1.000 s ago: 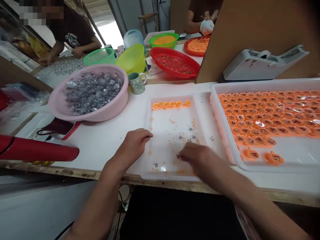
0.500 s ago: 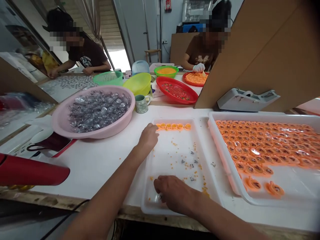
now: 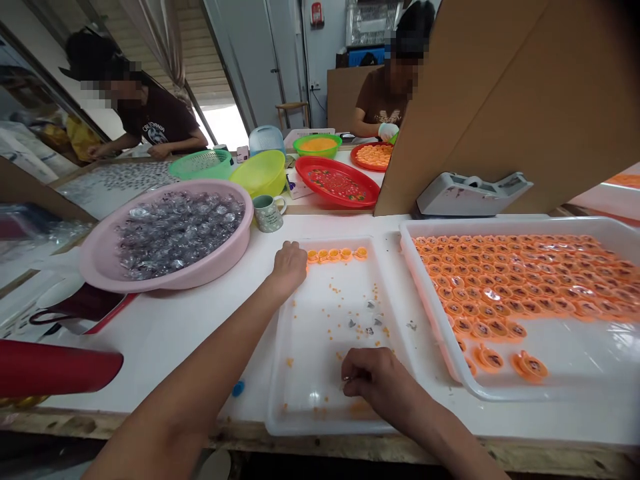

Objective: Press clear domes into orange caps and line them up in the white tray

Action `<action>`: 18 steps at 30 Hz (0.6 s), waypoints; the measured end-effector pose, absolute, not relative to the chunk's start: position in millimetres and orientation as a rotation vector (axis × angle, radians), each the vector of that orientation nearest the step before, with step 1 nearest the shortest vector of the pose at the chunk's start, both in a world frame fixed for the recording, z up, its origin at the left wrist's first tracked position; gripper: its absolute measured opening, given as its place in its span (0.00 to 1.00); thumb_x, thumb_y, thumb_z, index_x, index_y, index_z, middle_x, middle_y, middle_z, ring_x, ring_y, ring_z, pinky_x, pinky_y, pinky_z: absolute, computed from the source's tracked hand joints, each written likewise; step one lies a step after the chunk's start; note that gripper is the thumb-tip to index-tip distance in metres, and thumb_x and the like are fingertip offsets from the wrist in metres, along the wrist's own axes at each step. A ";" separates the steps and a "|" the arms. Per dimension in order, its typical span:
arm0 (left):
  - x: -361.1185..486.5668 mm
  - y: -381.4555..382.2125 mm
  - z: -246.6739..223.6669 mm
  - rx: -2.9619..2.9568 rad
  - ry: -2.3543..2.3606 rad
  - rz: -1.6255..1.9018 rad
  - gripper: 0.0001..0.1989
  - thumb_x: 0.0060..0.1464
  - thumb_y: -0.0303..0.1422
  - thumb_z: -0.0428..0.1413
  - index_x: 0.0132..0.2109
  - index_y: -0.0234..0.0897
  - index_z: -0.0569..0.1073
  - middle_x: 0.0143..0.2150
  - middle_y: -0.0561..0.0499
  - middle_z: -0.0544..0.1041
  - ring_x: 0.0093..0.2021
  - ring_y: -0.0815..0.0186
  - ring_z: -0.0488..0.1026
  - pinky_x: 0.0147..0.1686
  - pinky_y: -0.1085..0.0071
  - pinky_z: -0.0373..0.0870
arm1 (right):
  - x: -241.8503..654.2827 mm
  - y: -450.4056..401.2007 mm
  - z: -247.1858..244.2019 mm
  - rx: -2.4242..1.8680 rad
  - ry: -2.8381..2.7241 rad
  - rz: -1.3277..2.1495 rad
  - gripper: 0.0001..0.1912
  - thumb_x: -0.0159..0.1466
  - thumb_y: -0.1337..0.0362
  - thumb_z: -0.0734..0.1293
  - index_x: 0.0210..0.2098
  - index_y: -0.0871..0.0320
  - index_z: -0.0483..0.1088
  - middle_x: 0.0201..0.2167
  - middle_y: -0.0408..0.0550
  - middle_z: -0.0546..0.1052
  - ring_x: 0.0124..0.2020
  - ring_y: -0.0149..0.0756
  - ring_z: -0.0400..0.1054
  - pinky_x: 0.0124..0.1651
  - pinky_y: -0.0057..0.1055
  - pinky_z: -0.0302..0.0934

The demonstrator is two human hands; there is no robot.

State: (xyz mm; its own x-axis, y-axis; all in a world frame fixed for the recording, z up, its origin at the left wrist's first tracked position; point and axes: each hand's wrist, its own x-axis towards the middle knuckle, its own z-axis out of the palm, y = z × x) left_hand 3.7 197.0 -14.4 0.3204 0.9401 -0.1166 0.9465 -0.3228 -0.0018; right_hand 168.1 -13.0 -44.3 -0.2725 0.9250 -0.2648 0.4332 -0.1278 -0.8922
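Note:
My left hand (image 3: pixel 290 268) is closed at the far left corner of a shallow white tray (image 3: pixel 275 407), its fingers against the left end of a row of small orange cups (image 3: pixel 334 255). Its fingertips are mostly hidden. Over the tray's near half, my right hand (image 3: pixel 375 383) is pinched, thumb to forefinger, with a tiny glint at the tips too small to name. Small silvery pieces (image 3: pixel 369 331) and scattered orange bits (image 3: pixel 334 289) lie on the tray floor between the hands.
At right, a larger white tray (image 3: pixel 480 390) bears rows of orange pieces with dark centres. A pink basin (image 3: pixel 210 275) of clear wrapped pieces and a mug (image 3: pixel 269 215) stand at left. A cardboard panel (image 3: pixel 500 113) rises behind. Two people work across the table.
My right hand has moved right across the tray, away from its near left part. My left hand stays by the cup row. The whole view has shifted slightly.

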 end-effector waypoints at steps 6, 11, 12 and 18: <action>-4.5 120.3 -21.3 2.469 1.607 0.064 0.04 0.53 0.23 0.55 0.31 0.33 0.71 0.39 0.44 0.74 0.46 0.57 0.70 0.47 0.57 0.67 | 182.0 -12.2 -34.5 -1.466 -1.552 1.229 0.08 0.54 0.75 0.66 0.27 0.57 0.74 0.27 0.44 0.75 0.31 0.33 0.69 0.34 0.29 0.63; -3.2 68.4 -17.1 2.205 1.472 0.310 0.06 0.48 0.27 0.56 0.29 0.39 0.65 0.28 0.54 0.71 0.29 0.66 0.69 0.28 0.70 0.68 | 187.3 -17.6 -29.1 -1.336 -1.225 1.342 0.04 0.59 0.64 0.66 0.33 0.57 0.72 0.24 0.43 0.74 0.28 0.32 0.69 0.34 0.31 0.65; -2.2 60.5 -14.8 2.140 1.446 0.342 0.06 0.48 0.29 0.57 0.30 0.39 0.65 0.27 0.56 0.71 0.26 0.68 0.68 0.25 0.72 0.67 | 187.5 -19.0 -28.7 -1.307 -1.159 1.375 0.06 0.59 0.62 0.67 0.34 0.58 0.72 0.23 0.42 0.74 0.27 0.33 0.70 0.35 0.32 0.65; 7.8 30.6 -9.2 1.908 1.333 0.510 0.08 0.47 0.28 0.60 0.37 0.39 0.73 0.36 0.53 0.76 0.33 0.68 0.73 0.30 0.74 0.72 | 183.1 -23.0 -26.1 -1.247 -0.974 1.481 0.09 0.56 0.61 0.72 0.31 0.59 0.72 0.22 0.42 0.75 0.24 0.31 0.69 0.32 0.31 0.65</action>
State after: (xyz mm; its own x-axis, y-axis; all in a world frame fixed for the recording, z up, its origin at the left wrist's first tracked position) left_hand 7.8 30.6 -9.2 0.3805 0.9204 -0.0894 0.6260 -0.1852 0.7575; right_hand 183.1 -23.0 -26.1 -0.0451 0.9691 -0.2426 -0.1611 -0.2468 -0.9556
